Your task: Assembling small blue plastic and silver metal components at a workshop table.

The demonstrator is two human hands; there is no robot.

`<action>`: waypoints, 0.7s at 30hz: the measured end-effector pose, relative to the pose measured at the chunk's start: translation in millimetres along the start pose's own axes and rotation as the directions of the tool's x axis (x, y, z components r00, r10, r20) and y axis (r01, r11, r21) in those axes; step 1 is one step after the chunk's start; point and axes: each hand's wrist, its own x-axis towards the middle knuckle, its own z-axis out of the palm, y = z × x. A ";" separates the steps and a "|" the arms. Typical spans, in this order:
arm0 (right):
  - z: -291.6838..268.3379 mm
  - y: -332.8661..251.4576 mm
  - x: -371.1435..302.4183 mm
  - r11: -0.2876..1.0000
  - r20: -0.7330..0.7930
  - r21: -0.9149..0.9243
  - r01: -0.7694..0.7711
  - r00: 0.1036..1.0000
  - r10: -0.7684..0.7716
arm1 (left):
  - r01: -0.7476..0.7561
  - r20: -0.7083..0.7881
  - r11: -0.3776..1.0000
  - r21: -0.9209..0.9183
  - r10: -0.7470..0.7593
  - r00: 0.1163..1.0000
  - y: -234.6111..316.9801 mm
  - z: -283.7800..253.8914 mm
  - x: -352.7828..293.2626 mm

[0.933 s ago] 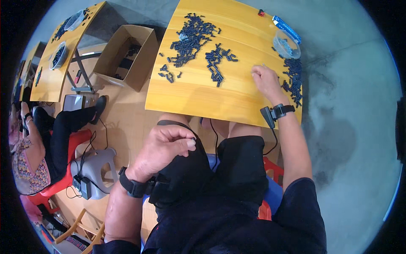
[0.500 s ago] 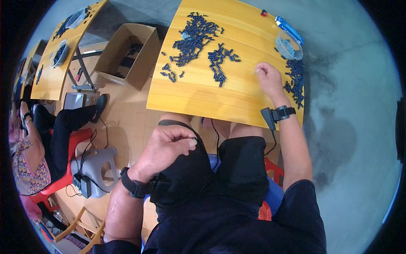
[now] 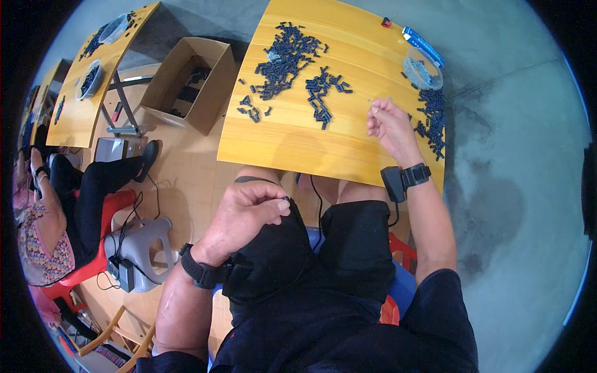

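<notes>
My left hand (image 3: 245, 214) hovers over my thigh, thumb and forefinger pinched together. A bit of a small dark piece (image 3: 287, 199) shows at the fingertips, the rest hidden by them. Above the right half of the wooden table (image 3: 273, 140), my right hand (image 3: 393, 127) has its fingers curled and turned partly upward; a tiny pale thing seems to be at its fingertips, too small to name. To that hand's right lies a pile of short black cylindrical parts (image 3: 434, 124), next to a clear tub (image 3: 424, 69) holding small light-blue pieces.
More black parts (image 3: 289, 56) are heaped at the table's far left, with a smaller cluster (image 3: 321, 96) beside them. A blue-and-white box (image 3: 424, 46) lies at the far right edge. Left of the table stands a cardboard box (image 3: 186, 84). A seated person (image 3: 50, 230) is at far left.
My right hand has rolled from knuckles up to partly palm up, and its fingers have loosened and curled. My left hand has hardly moved, still pinching.
</notes>
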 end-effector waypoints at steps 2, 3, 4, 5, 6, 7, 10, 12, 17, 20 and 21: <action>6.3 2.4 -5.1 0.999 0.024 0.048 -0.002 1.000 0.000 | -0.026 0.004 0.999 -0.019 0.026 1.000 -1.9 -0.2 0.1; 10.5 3.9 -7.7 0.995 0.047 0.097 -0.005 0.999 0.001 | -0.027 0.002 0.999 -0.019 0.027 1.000 -1.5 0.0 -0.2; 13.1 6.2 -9.6 0.995 0.049 0.098 -0.005 0.999 0.000 | -0.020 -0.010 1.000 -0.015 0.020 1.000 -0.7 0.5 -0.3; 14.6 7.3 -11.5 0.997 0.062 0.082 -0.009 0.998 0.003 | -0.016 -0.020 1.000 -0.010 0.016 1.000 0.6 0.8 -0.1; 15.8 8.4 -13.1 0.998 0.075 0.066 -0.012 0.997 0.007 | -0.019 -0.020 1.000 -0.009 0.019 1.000 0.2 0.5 0.1; 17.0 10.1 -14.7 0.998 0.076 0.066 -0.008 0.997 0.003 | -0.022 -0.021 1.000 -0.005 0.022 1.000 -1.5 -0.2 0.8; 16.8 13.9 -13.6 1.000 0.086 0.025 -0.011 0.996 0.009 | -0.034 -0.024 0.999 0.008 0.034 0.999 -6.0 -2.7 3.3; 14.3 13.4 -11.0 1.000 0.080 0.021 0.015 0.997 -0.016 | -0.037 -0.024 0.999 0.014 0.037 0.999 -7.5 -3.0 3.6; 7.5 0.0 -4.4 0.996 0.041 0.079 0.032 0.999 -0.035 | -0.060 -0.023 0.998 -0.032 0.059 0.998 -6.4 -1.3 3.0; 15.0 -5.5 -9.6 0.994 0.072 0.110 -0.004 0.997 -0.004 | -0.072 -0.024 0.996 -0.048 0.071 0.997 -4.6 -0.6 2.0; 21.0 -7.3 -13.0 0.992 0.093 0.121 -0.026 0.996 0.015 | -0.069 -0.026 0.996 -0.048 0.068 0.997 -5.1 -0.9 1.5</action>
